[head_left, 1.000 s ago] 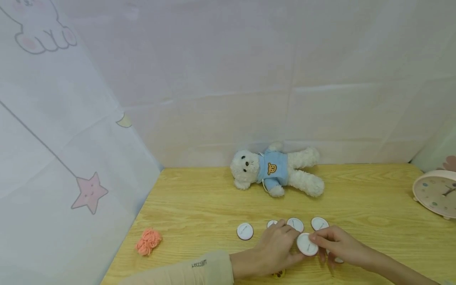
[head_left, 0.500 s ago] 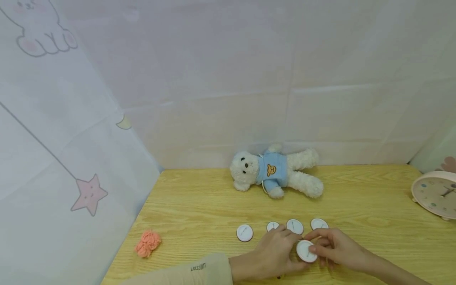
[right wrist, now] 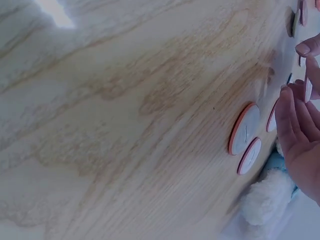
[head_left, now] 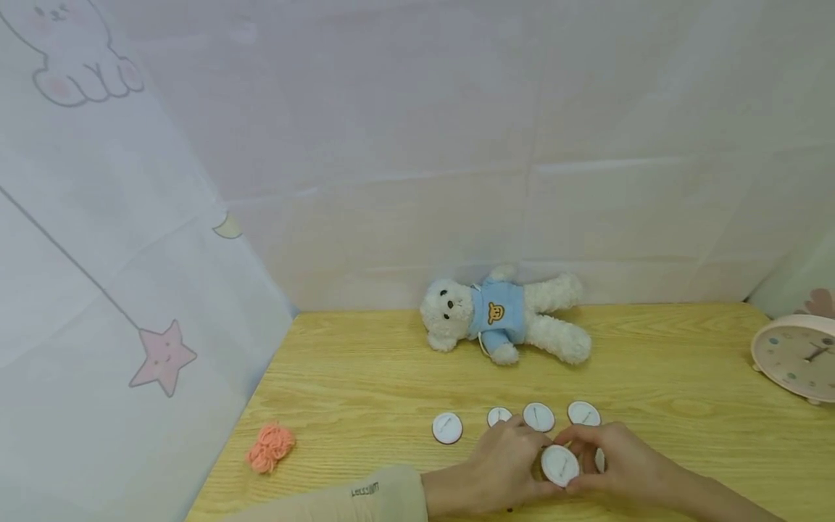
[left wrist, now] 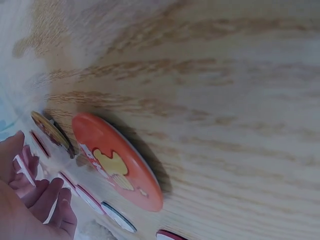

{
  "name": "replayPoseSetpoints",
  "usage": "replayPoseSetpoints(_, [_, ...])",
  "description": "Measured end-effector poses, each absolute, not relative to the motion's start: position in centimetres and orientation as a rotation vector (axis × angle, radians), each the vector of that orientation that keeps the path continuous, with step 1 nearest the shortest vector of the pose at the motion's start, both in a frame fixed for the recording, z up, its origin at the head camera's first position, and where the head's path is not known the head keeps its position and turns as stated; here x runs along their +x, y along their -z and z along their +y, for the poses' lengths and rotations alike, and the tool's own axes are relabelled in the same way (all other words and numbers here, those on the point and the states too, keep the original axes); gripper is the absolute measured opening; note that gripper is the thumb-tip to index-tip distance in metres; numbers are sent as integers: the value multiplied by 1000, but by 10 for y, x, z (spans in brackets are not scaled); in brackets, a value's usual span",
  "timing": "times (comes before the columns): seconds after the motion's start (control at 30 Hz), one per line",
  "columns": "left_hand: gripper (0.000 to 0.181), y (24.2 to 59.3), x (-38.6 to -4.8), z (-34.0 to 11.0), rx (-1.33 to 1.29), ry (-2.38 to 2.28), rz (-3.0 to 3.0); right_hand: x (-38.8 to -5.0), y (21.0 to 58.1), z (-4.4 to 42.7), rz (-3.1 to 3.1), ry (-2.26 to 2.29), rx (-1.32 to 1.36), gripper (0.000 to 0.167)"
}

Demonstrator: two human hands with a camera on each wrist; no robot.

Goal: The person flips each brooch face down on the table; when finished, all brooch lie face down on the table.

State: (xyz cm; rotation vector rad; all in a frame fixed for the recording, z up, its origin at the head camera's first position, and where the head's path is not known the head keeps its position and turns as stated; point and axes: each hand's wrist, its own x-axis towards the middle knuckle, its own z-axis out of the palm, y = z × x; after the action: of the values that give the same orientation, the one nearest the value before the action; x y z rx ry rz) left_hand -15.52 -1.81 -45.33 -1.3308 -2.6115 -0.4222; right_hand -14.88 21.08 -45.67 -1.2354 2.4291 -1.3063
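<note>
Both hands hold one round pin-back button badge (head_left: 559, 465), its white back and pin facing up. My left hand (head_left: 496, 467) grips its left edge with thumb and fingers; my right hand (head_left: 622, 462) pinches it from the right. In the right wrist view the held badge (right wrist: 307, 86) shows edge-on between the fingers. Just beyond the hands, several more badges lie pin side up in a row, among them a white-backed badge (head_left: 538, 417) and a badge at the row's left end (head_left: 446, 428). Another badge (head_left: 600, 460) is partly hidden behind my right hand.
An orange badge with a yellow figure (left wrist: 117, 162) lies face up near my left wrist. A white teddy bear in a blue hoodie (head_left: 505, 313) lies at the table's back edge. Coral yarn (head_left: 270, 448) is at left, a pink clock (head_left: 799, 357) at right.
The held badge has come slightly lower and nearer to me. My right fingers have shifted from its top right to spread around its right side; the left hand has barely moved.
</note>
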Motion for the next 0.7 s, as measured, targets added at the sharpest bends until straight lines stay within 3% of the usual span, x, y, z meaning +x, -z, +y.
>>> replayPoseSetpoints(0.33, [48, 458, -152, -18, -1368, 390, -2632, -143, 456, 207, 2828, 868, -1389, 36])
replayPoseSetpoints(0.47, [54, 455, -148, -27, -1315, 239, -2681, -144, 459, 208, 2965, 725, -1343, 36])
replayPoseSetpoints(0.7, [44, 457, -145, -51, -1188, 176, -2760, -143, 463, 215, 2954, 659, -1192, 33])
